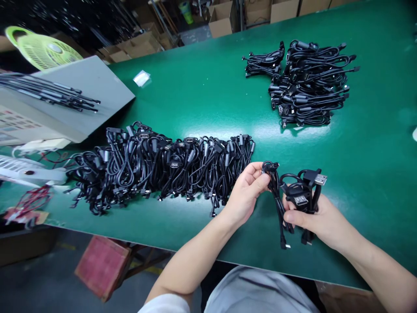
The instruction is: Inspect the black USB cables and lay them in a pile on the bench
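My left hand (248, 191) pinches the upper end of a bundled black USB cable (276, 200), which hangs down with a small angled plug at its lower tip. Close beside it, my right hand (312, 217) is closed around several folded black USB cables (299, 188), their silver USB plugs facing up. Left of my hands lies a long row of coiled black cables (176, 165) on the green table (202, 104). Farther back on the right, a stack of bundled cables (309, 82) rests on the same surface.
A grey box-shaped machine (94, 82) stands at the left with long black cables (48, 91) across it, near a yellow-green fan (48, 48). A small white packet (141, 78) lies behind the row. Below the front edge is a red stool (102, 265). Cardboard boxes (221, 19) stand beyond the table.
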Demonstrator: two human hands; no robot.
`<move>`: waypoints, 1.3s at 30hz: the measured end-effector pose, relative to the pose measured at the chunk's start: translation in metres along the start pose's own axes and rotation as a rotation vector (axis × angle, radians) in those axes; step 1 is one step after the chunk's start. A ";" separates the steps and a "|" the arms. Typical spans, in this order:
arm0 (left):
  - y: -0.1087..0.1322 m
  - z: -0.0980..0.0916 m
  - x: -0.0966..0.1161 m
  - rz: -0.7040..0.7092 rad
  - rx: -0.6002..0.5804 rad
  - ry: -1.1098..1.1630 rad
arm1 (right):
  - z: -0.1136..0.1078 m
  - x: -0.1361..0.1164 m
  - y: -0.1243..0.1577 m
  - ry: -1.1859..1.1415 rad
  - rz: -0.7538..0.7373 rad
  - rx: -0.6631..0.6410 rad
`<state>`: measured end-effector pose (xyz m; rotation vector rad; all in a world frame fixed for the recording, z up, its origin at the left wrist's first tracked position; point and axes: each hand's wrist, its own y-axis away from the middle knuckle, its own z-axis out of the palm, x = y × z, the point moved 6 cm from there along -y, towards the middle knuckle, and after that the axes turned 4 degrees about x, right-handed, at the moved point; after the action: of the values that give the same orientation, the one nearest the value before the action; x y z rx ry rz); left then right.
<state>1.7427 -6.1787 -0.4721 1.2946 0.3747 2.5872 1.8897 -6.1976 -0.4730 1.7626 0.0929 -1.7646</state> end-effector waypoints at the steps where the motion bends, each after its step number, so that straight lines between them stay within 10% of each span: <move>1: 0.000 0.001 -0.001 -0.015 -0.008 0.017 | 0.001 0.000 0.000 -0.049 -0.010 -0.008; 7: 0.001 0.002 -0.006 -0.065 -0.051 0.029 | -0.006 -0.001 -0.006 -0.260 0.029 0.192; 24: 0.000 0.001 -0.012 0.099 -0.100 -0.256 | -0.011 -0.006 -0.010 -0.424 0.093 0.157; 31: 0.019 0.019 -0.044 -0.299 -0.380 -0.410 | -0.049 -0.031 -0.001 -0.531 -0.063 0.488; 39: 0.023 0.018 -0.051 -0.245 -0.366 -0.509 | -0.043 -0.023 0.000 -0.478 -0.018 0.462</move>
<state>1.7847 -6.2135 -0.4923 1.5771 -0.0339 1.9196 1.9251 -6.1680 -0.4558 1.5723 -0.5380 -2.3024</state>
